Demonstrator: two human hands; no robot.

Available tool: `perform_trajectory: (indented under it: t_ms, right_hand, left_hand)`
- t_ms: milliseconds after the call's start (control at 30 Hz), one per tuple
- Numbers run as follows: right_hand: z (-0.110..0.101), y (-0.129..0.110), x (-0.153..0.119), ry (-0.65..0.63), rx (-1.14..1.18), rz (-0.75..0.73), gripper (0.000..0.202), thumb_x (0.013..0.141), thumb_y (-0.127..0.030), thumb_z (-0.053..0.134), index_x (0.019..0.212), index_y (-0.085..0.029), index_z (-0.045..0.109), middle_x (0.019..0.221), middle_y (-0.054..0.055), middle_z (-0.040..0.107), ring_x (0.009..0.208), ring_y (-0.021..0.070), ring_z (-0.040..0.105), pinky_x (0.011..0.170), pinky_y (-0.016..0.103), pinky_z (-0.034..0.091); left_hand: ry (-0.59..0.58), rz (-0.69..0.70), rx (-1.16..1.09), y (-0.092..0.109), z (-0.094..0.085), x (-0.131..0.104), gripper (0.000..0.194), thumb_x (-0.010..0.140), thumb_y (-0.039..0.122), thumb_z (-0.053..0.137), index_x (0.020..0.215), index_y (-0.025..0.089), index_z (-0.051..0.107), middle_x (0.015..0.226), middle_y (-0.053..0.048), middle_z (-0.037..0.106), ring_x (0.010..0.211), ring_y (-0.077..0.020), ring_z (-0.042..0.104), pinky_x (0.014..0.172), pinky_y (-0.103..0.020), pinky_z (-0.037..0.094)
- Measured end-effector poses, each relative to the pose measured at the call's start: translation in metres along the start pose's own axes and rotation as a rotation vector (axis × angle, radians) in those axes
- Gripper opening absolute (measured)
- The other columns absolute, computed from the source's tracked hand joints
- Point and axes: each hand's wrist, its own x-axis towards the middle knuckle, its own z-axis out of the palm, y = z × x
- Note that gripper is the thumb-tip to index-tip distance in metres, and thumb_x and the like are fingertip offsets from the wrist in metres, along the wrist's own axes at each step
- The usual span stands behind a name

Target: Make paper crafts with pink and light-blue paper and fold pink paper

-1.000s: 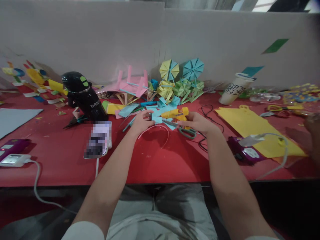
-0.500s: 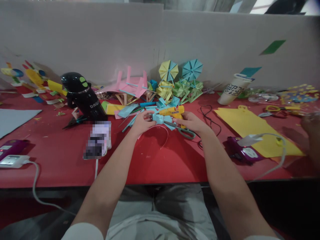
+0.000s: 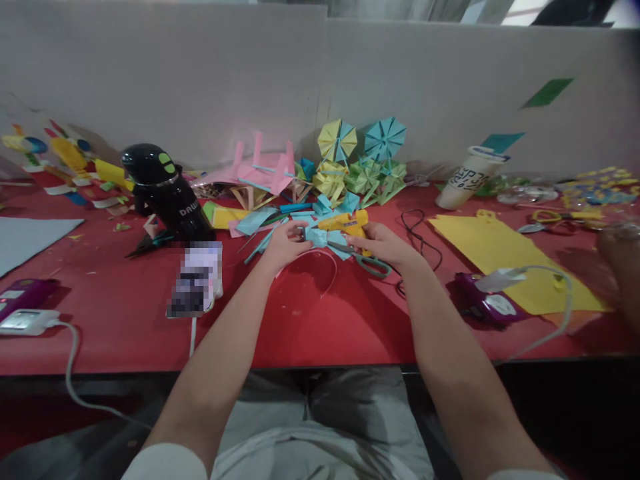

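Head view: right hand [image 3: 383,243] grasping yellow glue gun [image 3: 345,224], now lowered onto blue paper piece [image 3: 320,237] pinched by left hand [image 3: 283,245] on red worktop [image 3: 325,320], gluing apparently underway.

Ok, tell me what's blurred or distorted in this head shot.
Head view: the phone screen is pixelated; a co-worker's hand at the right edge is smeared; edges bow and soften; the glue gun in the right hand is fairly sharp.
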Motion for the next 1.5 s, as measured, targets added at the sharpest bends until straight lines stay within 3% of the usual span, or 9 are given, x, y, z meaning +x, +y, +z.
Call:
perform_trajectory:
  t_ms: [433, 1000, 1267, 1500]
  right_hand:
    - [-0.002, 0.008, 0.001, -0.051, 0.004, -0.020, 0.038, 0.077, -0.055, 0.069, 0.084, -0.018, 0.062, 0.073, 0.003, 0.063, 0.064, 0.0158, 0.056, 0.059, 0.028, 0.043]
    - [-0.003, -0.003, -0.003, -0.091, -0.040, -0.022, 0.051, 0.072, -0.063, 0.069, 0.091, -0.016, 0.064, 0.072, 0.002, 0.060, 0.065, 0.0155, 0.053, 0.060, 0.028, 0.041]
    - [-0.005, -0.001, -0.004, -0.111, -0.115, -0.029, 0.051, 0.076, -0.061, 0.066, 0.099, -0.016, 0.066, 0.087, 0.006, 0.068, 0.077, 0.0202, 0.060, 0.065, 0.030, 0.046]
    - [-0.008, -0.001, -0.005, -0.037, -0.065, 0.023, 0.046, 0.075, -0.053, 0.073, 0.106, -0.020, 0.068, 0.101, 0.008, 0.072, 0.088, 0.0258, 0.065, 0.073, 0.035, 0.053]
  left_hand:
    - [0.014, -0.004, 0.003, -0.003, 0.000, 0.001, 0.046, 0.063, 0.012, 0.077, 0.109, 0.014, 0.068, 0.101, -0.010, 0.071, 0.096, -0.0200, 0.068, 0.093, -0.035, 0.054]
    - [0.004, -0.023, 0.045, 0.004, -0.001, -0.002, 0.046, 0.064, 0.011, 0.077, 0.109, 0.012, 0.067, 0.102, -0.010, 0.069, 0.097, -0.0190, 0.067, 0.091, -0.035, 0.054]
    - [-0.011, -0.026, 0.069, 0.003, -0.001, -0.001, 0.045, 0.067, 0.012, 0.077, 0.111, 0.013, 0.067, 0.105, -0.011, 0.069, 0.096, -0.0178, 0.067, 0.094, -0.035, 0.053]
    - [0.014, 0.001, 0.020, -0.002, -0.003, 0.001, 0.045, 0.065, 0.014, 0.079, 0.109, 0.013, 0.068, 0.104, -0.011, 0.070, 0.098, -0.0195, 0.067, 0.095, -0.037, 0.052]
